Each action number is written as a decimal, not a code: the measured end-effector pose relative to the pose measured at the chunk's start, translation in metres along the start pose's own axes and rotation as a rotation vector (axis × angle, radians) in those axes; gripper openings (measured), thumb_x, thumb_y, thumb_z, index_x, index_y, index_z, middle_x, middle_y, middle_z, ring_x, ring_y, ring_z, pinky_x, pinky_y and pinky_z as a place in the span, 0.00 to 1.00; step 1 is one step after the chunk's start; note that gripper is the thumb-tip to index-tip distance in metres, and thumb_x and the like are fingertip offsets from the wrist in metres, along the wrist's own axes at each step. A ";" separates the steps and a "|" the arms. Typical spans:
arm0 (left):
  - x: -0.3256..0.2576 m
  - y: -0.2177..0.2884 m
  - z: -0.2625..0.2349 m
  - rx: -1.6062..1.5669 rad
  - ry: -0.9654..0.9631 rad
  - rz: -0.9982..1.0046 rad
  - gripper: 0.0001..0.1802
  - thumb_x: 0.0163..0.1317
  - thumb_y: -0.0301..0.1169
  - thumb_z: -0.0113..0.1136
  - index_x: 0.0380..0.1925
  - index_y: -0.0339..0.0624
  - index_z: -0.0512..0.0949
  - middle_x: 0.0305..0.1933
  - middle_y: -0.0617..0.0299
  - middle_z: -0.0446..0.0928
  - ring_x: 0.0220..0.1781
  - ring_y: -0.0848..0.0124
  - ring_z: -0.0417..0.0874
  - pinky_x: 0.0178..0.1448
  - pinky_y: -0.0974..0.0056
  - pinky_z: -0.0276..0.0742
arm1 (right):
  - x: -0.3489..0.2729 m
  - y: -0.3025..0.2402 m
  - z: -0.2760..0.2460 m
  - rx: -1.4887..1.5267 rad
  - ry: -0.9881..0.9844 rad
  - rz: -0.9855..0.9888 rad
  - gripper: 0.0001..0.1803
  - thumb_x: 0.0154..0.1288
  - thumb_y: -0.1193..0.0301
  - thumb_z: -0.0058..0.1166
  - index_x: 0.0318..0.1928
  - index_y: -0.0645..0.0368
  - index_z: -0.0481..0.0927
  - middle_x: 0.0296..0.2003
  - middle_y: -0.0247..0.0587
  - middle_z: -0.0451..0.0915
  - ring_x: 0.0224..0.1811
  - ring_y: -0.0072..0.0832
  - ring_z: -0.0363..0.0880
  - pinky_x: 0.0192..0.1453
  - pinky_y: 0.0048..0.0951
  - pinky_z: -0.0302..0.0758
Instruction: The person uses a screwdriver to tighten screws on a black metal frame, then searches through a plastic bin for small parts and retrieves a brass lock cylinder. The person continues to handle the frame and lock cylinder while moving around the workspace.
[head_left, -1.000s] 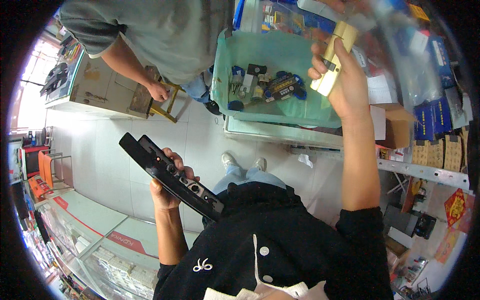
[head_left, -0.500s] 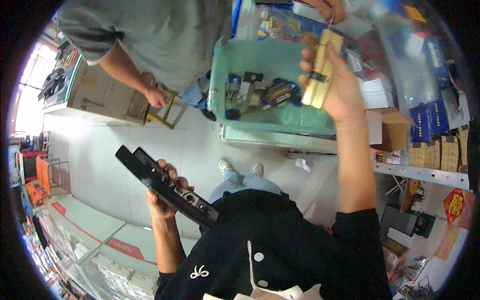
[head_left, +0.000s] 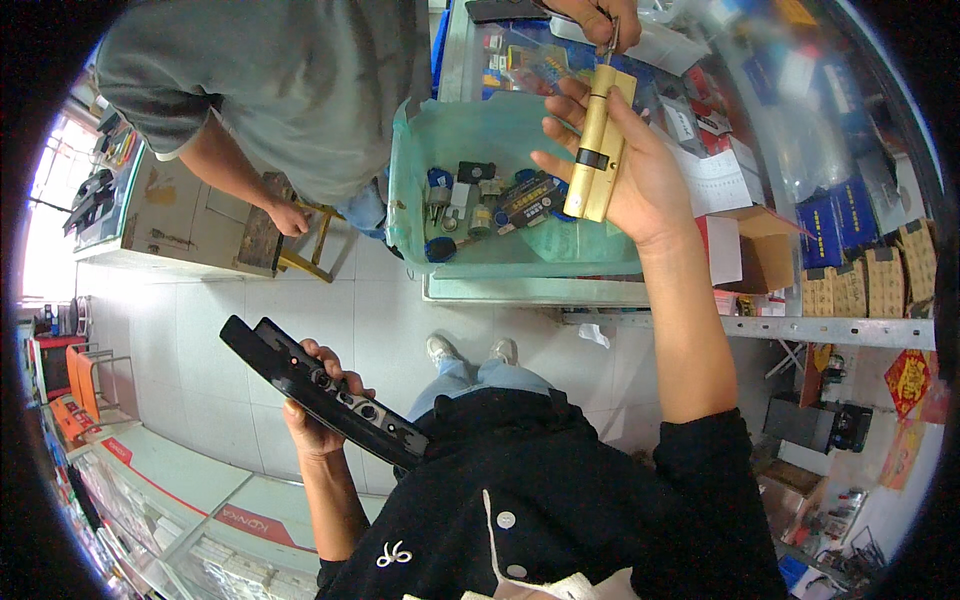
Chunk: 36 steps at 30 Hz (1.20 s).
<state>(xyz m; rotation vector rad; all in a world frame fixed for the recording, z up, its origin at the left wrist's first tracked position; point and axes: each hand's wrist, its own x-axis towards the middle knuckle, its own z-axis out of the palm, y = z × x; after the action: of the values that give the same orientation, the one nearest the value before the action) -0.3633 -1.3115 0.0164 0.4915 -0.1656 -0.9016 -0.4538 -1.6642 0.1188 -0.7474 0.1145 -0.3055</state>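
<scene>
Brass cylinder (head_left: 594,160), far right, rests in the right hand (head_left: 642,185), thumb (head_left: 624,115) clamping, fingers (head_left: 553,167) spread; left hand (head_left: 314,430) grips black housing (head_left: 325,393), near left. Steady palm advisable: co-worker's hand (head_left: 624,28) adjoins cylinder's far end.

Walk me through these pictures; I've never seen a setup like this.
There is no robot here, just a person's two bare hands. The view comes from a wide fisheye camera worn on the head, looking down, so straight edges bend.

The left hand holds a long black device. The right hand holds a brass-coloured block with its thumb against it; another person's hand is at the block's far end.

Beyond, a greenish plastic bin on a table contains small dark and metal parts. An open cardboard box lies to the right.
</scene>
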 end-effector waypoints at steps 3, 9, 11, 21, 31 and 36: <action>0.000 0.000 0.001 -0.006 0.002 -0.008 0.36 0.46 0.44 0.66 0.50 0.43 0.58 0.39 0.57 0.68 0.36 0.54 0.78 0.44 0.45 0.79 | -0.001 0.000 -0.005 -0.009 0.000 0.013 0.22 0.68 0.61 0.37 0.56 0.62 0.63 0.44 0.42 0.73 0.47 0.32 0.71 0.52 0.44 0.72; -0.004 -0.003 0.001 -0.006 0.048 0.024 0.31 0.50 0.42 0.63 0.48 0.42 0.60 0.36 0.57 0.68 0.33 0.56 0.78 0.39 0.44 0.80 | -0.003 0.000 -0.012 0.039 0.017 0.042 0.22 0.66 0.59 0.40 0.53 0.63 0.67 0.38 0.42 0.74 0.35 0.29 0.72 0.41 0.37 0.74; -0.004 -0.002 0.001 -0.023 0.020 -0.010 0.37 0.44 0.43 0.68 0.50 0.43 0.59 0.39 0.57 0.69 0.37 0.54 0.78 0.44 0.46 0.79 | -0.003 0.000 -0.013 0.013 0.060 0.038 0.22 0.66 0.59 0.40 0.53 0.63 0.67 0.36 0.40 0.73 0.31 0.26 0.69 0.35 0.32 0.71; -0.002 -0.007 0.006 0.059 0.081 0.021 0.32 0.47 0.46 0.64 0.48 0.43 0.62 0.32 0.62 0.70 0.29 0.60 0.78 0.35 0.49 0.81 | -0.007 0.001 -0.016 -0.027 0.128 0.041 0.24 0.65 0.58 0.42 0.54 0.64 0.66 0.35 0.39 0.73 0.28 0.24 0.66 0.32 0.27 0.67; 0.001 -0.010 0.011 0.072 0.101 0.030 0.32 0.48 0.43 0.64 0.49 0.44 0.62 0.34 0.61 0.71 0.31 0.60 0.79 0.35 0.49 0.82 | -0.013 -0.010 -0.023 -0.150 0.194 0.090 0.26 0.67 0.59 0.38 0.56 0.67 0.60 0.33 0.35 0.68 0.23 0.18 0.57 0.24 0.18 0.58; 0.001 -0.010 0.011 0.077 0.115 0.026 0.32 0.49 0.45 0.63 0.48 0.42 0.62 0.32 0.60 0.69 0.29 0.60 0.79 0.35 0.49 0.82 | -0.013 -0.005 -0.021 -0.142 0.190 0.095 0.27 0.68 0.57 0.37 0.56 0.68 0.59 0.33 0.35 0.68 0.23 0.18 0.57 0.24 0.18 0.57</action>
<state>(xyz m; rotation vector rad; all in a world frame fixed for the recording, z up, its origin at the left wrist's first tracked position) -0.3732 -1.3213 0.0218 0.6098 -0.1017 -0.8412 -0.4714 -1.6776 0.1071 -0.8503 0.3530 -0.2793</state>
